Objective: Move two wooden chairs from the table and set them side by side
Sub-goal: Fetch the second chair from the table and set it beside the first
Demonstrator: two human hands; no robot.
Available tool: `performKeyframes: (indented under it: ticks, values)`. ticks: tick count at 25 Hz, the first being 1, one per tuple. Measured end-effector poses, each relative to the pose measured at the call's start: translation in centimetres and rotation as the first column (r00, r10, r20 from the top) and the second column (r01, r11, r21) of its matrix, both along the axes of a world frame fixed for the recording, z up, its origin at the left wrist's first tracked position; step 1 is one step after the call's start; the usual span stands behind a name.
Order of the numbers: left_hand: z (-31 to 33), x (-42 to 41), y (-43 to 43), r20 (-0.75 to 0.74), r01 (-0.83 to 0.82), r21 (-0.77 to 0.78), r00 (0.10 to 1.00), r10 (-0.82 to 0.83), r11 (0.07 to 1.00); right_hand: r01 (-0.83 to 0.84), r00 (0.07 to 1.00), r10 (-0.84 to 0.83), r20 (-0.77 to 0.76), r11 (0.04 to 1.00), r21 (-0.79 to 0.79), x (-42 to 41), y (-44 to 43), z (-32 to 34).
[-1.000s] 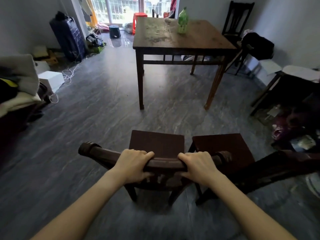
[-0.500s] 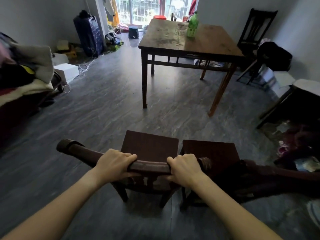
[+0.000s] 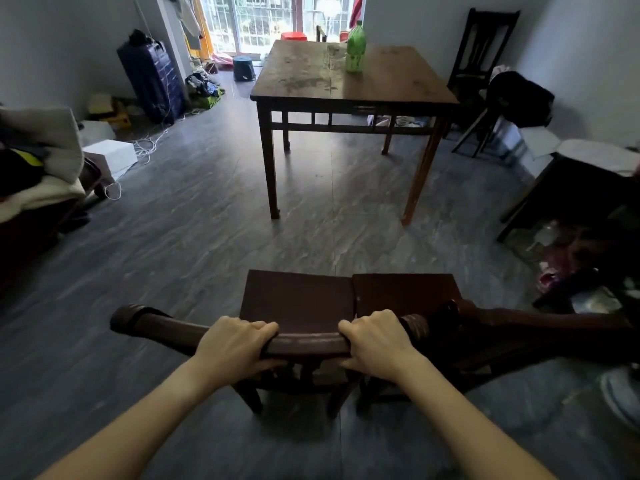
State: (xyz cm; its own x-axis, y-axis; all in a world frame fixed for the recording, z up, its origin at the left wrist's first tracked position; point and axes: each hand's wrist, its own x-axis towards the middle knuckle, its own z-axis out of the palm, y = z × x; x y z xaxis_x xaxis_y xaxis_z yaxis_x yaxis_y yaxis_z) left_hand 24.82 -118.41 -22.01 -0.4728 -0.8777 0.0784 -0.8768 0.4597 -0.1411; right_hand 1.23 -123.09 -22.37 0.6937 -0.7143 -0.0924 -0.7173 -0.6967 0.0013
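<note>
While hands [image 3: 239, 348] grip chair [image 3: 298, 303]; seats touching

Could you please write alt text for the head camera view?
Both hands, left hand and right hand, grip the top rail of a wooden chair set beside a second chair. A wooden table with a green bottle stands beyond.

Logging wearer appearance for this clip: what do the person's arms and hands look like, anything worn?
Both forearms are bare as far as the frame shows: no sleeves, gloves, watch or bracelets. No rings show on the left hand or right hand. Nails look short and unpainted.
</note>
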Motion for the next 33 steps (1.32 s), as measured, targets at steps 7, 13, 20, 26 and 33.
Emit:
performKeyframes:
  ticks: [7,13,20,26,33]
  values:
    - [-0.1,0.5,-1.6,0.027,0.028,-0.037,0.999,-0.027,0.999,-0.025,1.0,0.022,-0.015,0.975,-0.221,0.3,-1.0,0.6]
    - [0.3,0.2,-2.8,-0.014,0.014,-0.056,1.0,-0.015,0.998,-0.026,0.999,0.032,0.024,0.972,-0.235,-0.1,-2.5,0.7]
    - [-0.4,-1.6,-0.9,-0.058,-0.06,0.017,0.996,0.061,0.998,-0.019,0.999,0.013,-0.033,0.98,-0.2,-1.6,-1.2,-0.1]
    - [-1.1,-3.5,-0.8,-0.178,-0.105,0.108,0.976,0.123,0.989,0.033,0.999,-0.034,-0.018,0.999,-0.034,-2.0,-1.5,0.4]
    - [0.3,0.0,-1.3,-0.051,0.016,0.041,0.999,-0.014,0.999,0.176,0.979,-0.172,-0.105,0.984,0.023,-9.8,-3.4,2.7]
